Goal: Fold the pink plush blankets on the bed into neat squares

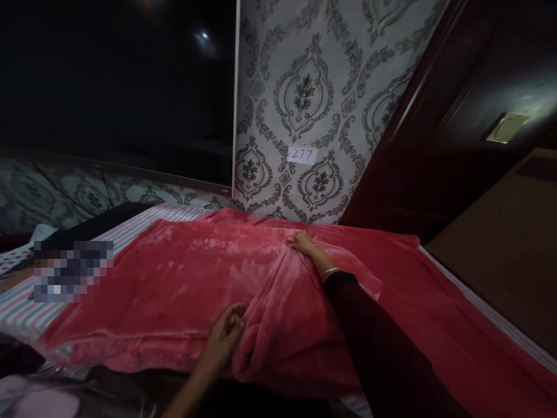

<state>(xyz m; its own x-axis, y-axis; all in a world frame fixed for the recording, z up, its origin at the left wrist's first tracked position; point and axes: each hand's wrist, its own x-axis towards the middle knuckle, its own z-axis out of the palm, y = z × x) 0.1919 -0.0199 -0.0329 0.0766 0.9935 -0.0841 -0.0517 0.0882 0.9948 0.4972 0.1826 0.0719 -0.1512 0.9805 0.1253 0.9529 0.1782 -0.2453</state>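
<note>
A red plush blanket point(183, 278) lies spread over a bed with a striped sheet point(26, 302). My left hand point(224, 337) pinches a fold of the blanket near the bed's front edge, fingers closed on the fabric. My right hand point(307, 247) reaches farther in, in a dark sleeve with a metal bangle at the wrist, and grips a bunched ridge of the same blanket near its middle. The blanket is gathered into folds between the two hands.
Patterned grey wallpaper point(304, 98) with a small label reading 277 point(301, 155) stands behind the bed. A dark wooden door point(456, 133) is at the right, a dark window point(117, 81) at the left. A blurred patch point(72, 271) sits at the left on the bed.
</note>
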